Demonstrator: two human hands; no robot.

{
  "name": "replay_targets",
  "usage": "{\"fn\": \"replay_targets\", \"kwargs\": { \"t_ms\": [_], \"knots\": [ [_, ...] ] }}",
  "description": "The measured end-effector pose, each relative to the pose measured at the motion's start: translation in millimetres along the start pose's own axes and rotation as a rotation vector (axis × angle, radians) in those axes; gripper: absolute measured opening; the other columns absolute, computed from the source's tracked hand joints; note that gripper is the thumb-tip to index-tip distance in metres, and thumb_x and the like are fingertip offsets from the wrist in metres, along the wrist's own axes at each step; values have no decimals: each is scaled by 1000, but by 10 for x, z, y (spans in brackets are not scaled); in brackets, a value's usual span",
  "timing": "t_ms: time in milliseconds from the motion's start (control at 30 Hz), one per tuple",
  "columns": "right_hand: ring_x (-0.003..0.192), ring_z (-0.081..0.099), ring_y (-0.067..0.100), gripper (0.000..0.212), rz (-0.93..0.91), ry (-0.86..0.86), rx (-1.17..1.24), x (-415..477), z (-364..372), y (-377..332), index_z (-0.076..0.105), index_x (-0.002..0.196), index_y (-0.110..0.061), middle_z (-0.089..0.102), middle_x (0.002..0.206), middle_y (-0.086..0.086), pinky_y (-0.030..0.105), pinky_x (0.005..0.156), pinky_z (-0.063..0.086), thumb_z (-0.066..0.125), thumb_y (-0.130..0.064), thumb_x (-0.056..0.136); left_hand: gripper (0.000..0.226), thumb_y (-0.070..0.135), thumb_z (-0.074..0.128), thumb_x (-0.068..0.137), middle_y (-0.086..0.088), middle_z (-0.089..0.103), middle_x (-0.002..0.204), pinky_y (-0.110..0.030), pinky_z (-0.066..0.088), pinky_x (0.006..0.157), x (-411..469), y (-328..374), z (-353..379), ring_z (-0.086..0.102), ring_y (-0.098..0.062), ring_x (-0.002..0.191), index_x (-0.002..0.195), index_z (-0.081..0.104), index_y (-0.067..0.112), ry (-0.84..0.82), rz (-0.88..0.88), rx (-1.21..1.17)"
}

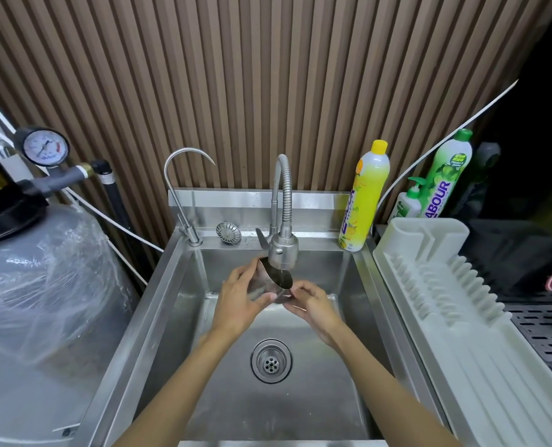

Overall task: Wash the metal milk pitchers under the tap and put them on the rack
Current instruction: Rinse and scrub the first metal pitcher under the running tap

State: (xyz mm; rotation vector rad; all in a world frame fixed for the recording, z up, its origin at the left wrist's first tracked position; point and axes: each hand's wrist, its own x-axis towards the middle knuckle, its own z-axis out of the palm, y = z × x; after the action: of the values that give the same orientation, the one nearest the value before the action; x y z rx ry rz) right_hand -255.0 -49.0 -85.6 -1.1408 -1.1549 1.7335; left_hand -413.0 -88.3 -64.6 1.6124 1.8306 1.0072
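- We hold one metal pitcher (269,283) over the sink (178,285), just under the tap (283,250); a thin stream runs into its mouth.
- Left hand (239,300) wraps the body from the left, fingers curled round it. Right hand (313,304) grips the lower right edge with curled fingertips.
- The pitcher sits between both hands, its long axis tilted, mouth up and facing right.
- The rack (429,272) stands just beside the sink on the right, so the right hand is nearer. We judge the carry goes rightward over the sink's rim.
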Motion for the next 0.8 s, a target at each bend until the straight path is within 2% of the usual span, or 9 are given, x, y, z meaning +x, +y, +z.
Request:
{"fn": "replay_targets", "kwargs": {
  "t_ms": [133, 233, 300, 367, 433, 567, 667, 733, 800],
  "knots": [
    [59, 67, 12, 15, 42, 58, -161, -21, -59, -40, 60, 98, -4, 67, 79, 7, 25, 65, 59, 47, -12, 96, 78, 66, 60, 71, -7, 54, 113, -33, 45, 92, -72, 42, -9, 53, -24, 108, 135, 42, 27, -23, -123, 168],
    [50, 65, 8, 19, 68, 86, -336, -60, -143, -142, 62, 101, 0, 67, 74, 6, 25, 59, 58, 50, -13, 95, 82, 88, 46, 55, 0, 67, 101, -38, 52, 85, -111, -4, 72, 62, -22, 97, 112, 57, 30, -59, -191, 156],
    [47, 63, 9, 20, 64, 83, -485, -94, -197, -252, 65, 96, 2, 66, 71, 6, 25, 55, 58, 52, -13, 94, 61, 73, 62, 62, 4, 69, 90, -31, 53, 80, -144, -32, 148, 65, -16, 86, 103, 61, 28, -65, -268, 28],
    [51, 63, 14, 20, 31, 74, -669, -103, -243, -367, 66, 83, -1, 66, 70, 8, 29, 58, 58, 55, -16, 92, 48, 52, 72, 69, 0, 70, 96, -15, 47, 67, -183, -34, 232, 63, -9, 78, 105, 60, 23, -107, -319, -98],
    [60, 66, 24, 29, -45, 69, -912, -105, -264, -473, 63, 70, 0, 69, 72, 13, 37, 66, 58, 57, -21, 89, 53, 42, 75, 72, -2, 69, 104, -7, 41, 60, -197, -60, 321, 62, -6, 78, 113, 55, 15, -166, -329, -175],
    [77, 62, 38, 32, -220, 145, -1262, -155, -236, -621, 65, 75, 1, 69, 79, 20, 41, 73, 52, 56, -28, 87, 51, 28, 75, 75, 4, 67, 100, 0, 43, 59, -174, -7, 470, 61, 3, 82, 116, 49, 11, -181, -308, -363],
    [81, 62, 36, 25, -313, 204, -1283, -175, -204, -679, 68, 81, -4, 70, 85, 18, 41, 76, 51, 54, -24, 89, 53, 21, 74, 76, 3, 64, 108, -2, 46, 67, -101, 83, 512, 61, -2, 92, 118, 42, 15, -171, -277, -467],
    [79, 61, 32, 21, -353, 238, -1233, -164, -203, -681, 67, 85, -5, 70, 87, 16, 35, 73, 49, 54, -21, 90, 53, 15, 74, 76, -2, 62, 119, -12, 47, 83, -36, 109, 518, 60, -8, 103, 115, 39, 15, -123, -242, -515],
    [74, 57, 24, 18, -354, 256, -1124, -135, -207, -667, 67, 91, -5, 69, 85, 12, 26, 67, 39, 55, -19, 90, 55, 5, 74, 74, -5, 59, 122, -17, 47, 89, 21, 115, 496, 60, -8, 103, 115, 38, 15, -51, -199, -568]
  ]
}}
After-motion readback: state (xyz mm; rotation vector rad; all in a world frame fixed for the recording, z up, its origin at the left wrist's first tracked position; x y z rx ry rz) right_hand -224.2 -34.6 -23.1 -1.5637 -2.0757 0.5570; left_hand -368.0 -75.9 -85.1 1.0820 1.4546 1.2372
